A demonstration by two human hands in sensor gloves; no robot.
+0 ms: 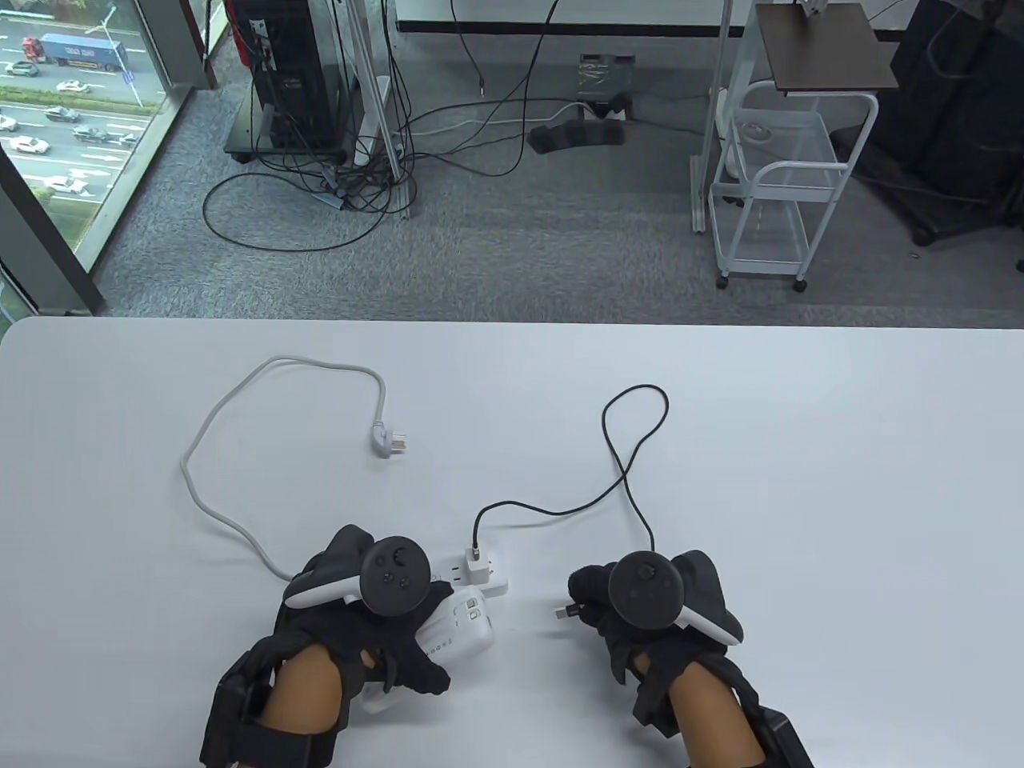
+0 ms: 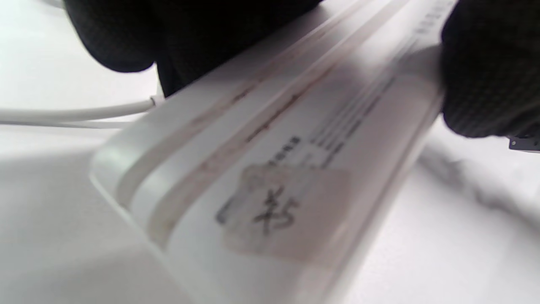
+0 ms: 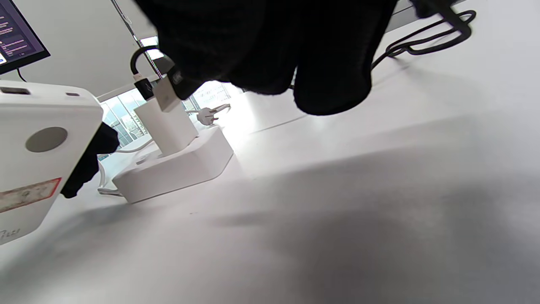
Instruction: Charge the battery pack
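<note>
now left hand (image 1: 376,616) grips battery pack (image 1: 460,628), right hand (image 1: 648,608) just beside.

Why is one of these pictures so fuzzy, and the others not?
Left wrist view: the camera sits too close to the battery pack, so its label and printed text smear out of focus. Table view: sharp and evenly lit across the table. Right wrist view: window glare behind the charger, and a broad soft shadow under the right hand.
</note>
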